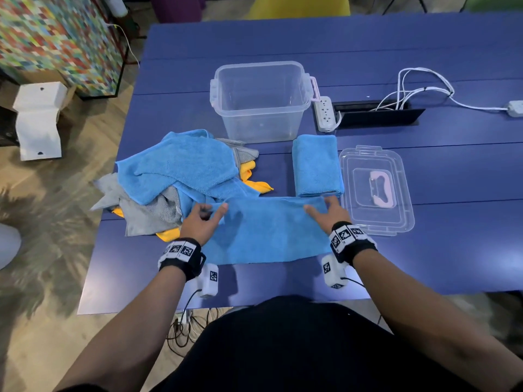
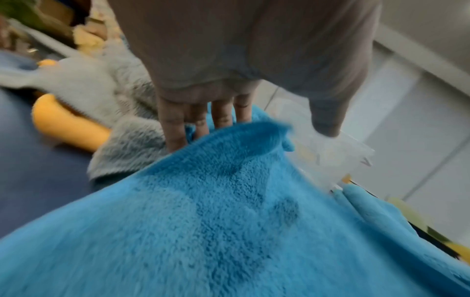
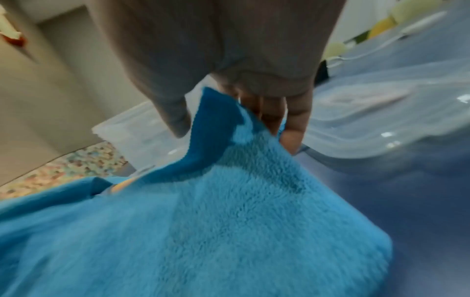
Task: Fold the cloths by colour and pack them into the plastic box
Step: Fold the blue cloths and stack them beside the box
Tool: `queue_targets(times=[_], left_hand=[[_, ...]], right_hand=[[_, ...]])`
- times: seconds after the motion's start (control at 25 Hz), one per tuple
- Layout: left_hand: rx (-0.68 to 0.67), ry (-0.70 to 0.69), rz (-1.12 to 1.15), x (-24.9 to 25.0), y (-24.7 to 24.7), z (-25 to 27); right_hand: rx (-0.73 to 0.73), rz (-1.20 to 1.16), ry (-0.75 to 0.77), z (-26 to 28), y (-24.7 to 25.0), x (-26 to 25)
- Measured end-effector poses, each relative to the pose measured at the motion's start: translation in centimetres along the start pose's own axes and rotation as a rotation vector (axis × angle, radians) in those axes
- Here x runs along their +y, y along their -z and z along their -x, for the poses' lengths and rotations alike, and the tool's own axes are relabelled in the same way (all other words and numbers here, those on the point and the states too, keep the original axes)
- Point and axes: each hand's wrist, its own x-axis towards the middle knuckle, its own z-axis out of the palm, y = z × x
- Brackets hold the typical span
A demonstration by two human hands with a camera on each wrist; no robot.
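Note:
A blue cloth [image 1: 268, 230] lies spread flat on the blue table [image 1: 452, 236] right in front of me. My left hand [image 1: 203, 219] holds its far left corner, and my right hand [image 1: 328, 212] holds its far right corner. In the left wrist view the cloth's edge [image 2: 241, 136] rises in front of my fingers [image 2: 175, 128]. In the right wrist view the corner [image 3: 218, 120] stands up between thumb and fingers. A folded blue cloth [image 1: 317, 165] lies beyond my right hand. The clear plastic box [image 1: 260, 100] stands open and empty behind it.
A loose pile of blue [image 1: 181, 165], grey [image 1: 150, 210] and yellow [image 1: 252, 176] cloths lies at the left. The box's clear lid [image 1: 376, 190] lies at the right, close to my right hand. A white power strip [image 1: 325, 113] and cables [image 1: 418, 89] sit behind.

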Motion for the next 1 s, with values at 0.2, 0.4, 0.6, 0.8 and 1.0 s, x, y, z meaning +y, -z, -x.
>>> queue_targets(times=[0.2, 0.4, 0.6, 0.8, 1.0], left_hand=[[-0.087, -0.017, 0.026, -5.1, -0.2, 1.4], [-0.336, -0.183, -0.356, -7.2, 0.7, 0.8], [-0.276, -0.002, -0.444, -5.9, -0.1, 1.0], [-0.324, 0.428, -0.262, -5.5, 0.3, 1.9], [-0.112, 0.186, -0.531, -6.4, -0.5, 1.3]], right_hand=[[-0.070, 0.185, -0.097, -0.1, -1.4, 4.1], [-0.074, 0.581, -0.203, 0.6, -1.4, 3.9], [0.030, 0.362, -0.127, 0.3, -2.6, 4.1], [0.121, 0.329, -0.122, 0.3, -2.3, 4.3], [0.167, 0.242, -0.133, 0.4, -2.1, 4.6]])
